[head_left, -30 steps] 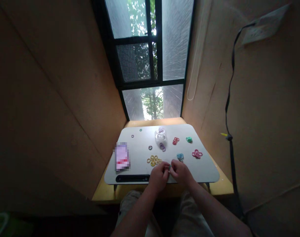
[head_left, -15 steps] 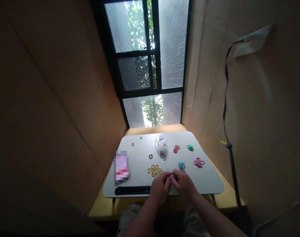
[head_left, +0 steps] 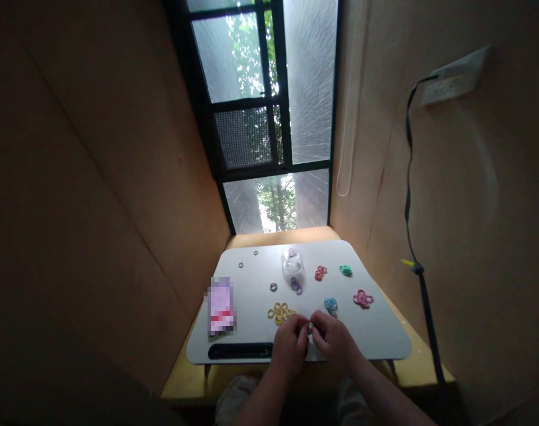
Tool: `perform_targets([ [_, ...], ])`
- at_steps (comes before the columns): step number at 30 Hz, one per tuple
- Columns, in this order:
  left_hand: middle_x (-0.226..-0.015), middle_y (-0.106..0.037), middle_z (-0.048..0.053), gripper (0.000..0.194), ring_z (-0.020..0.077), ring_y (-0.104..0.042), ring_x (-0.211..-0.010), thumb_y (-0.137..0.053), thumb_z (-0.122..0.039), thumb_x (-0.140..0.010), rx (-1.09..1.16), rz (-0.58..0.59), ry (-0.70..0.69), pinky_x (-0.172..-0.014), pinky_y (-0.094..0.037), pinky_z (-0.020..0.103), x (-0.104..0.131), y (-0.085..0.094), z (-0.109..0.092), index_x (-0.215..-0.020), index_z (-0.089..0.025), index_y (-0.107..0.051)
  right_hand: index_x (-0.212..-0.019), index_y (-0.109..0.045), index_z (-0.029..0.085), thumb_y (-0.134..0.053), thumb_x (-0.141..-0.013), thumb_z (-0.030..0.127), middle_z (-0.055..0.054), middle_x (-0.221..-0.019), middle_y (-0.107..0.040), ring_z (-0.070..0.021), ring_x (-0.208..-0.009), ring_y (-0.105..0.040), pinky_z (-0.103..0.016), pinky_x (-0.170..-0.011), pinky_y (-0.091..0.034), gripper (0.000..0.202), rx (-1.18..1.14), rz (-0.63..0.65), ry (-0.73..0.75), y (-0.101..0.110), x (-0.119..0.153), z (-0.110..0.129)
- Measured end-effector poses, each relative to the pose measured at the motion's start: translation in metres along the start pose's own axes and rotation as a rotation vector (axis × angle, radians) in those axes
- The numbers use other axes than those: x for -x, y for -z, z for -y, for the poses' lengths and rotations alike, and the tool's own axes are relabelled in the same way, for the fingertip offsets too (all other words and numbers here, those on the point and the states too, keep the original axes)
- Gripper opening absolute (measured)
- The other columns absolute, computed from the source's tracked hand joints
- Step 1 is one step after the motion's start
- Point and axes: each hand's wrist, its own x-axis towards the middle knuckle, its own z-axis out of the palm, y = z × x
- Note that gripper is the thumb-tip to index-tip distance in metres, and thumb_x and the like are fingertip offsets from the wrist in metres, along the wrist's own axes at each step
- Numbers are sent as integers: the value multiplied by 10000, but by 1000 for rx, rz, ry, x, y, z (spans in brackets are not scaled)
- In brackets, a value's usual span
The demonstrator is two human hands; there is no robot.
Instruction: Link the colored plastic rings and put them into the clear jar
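Observation:
My left hand [head_left: 290, 341] and my right hand [head_left: 333, 337] meet fingertip to fingertip over the front of the white table. Between them is a small green hair tie [head_left: 311, 325], mostly covered by the pinched fingers. Yellow hair ties [head_left: 280, 312] lie in a loose pile just beyond my left hand. Close past my right hand sits a bunch of blue hair ties [head_left: 330, 305]. Pink hair ties [head_left: 362, 299] lie farther right, with red [head_left: 320, 273] and green bunches [head_left: 345, 270] behind them.
A clear jar [head_left: 292, 267] stands toward the back of the white lap table [head_left: 251, 296], with purple hair ties [head_left: 296, 286] before it. A blurred pink packet [head_left: 221, 306] lies left. A black slot [head_left: 240, 351] runs along the front edge. Walls close in both sides.
The view has shifted slightly, so the table sits a little lower in it. Both hands stay pinched together, and more green shows between the fingertips.

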Motion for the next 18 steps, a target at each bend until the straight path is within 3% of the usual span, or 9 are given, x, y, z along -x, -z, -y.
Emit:
perform_targets([
  [14, -830, -644, 8, 137, 154, -574, -781, -448, -253, -890, -122, 3, 10, -708, -388, 264, 0, -1, -2, -890, -217, -580, -720, -491, 210, -500, -824, 243, 34, -616, -513, -119, -567, -470, -236, -556, -320, 110, -20, 7, -9, 0, 1, -3],
  [18, -790, -630, 0, 165, 152, -569, -748, -458, -280, -891, -95, 37, -17, -698, -391, 265, 1, 2, -1, -984, -217, -579, -728, -491, 213, -487, -835, 257, 29, -627, -525, -125, -576, -479, -240, -560, -314, 116, 11, -4, -34, 2, 0, 1],
])
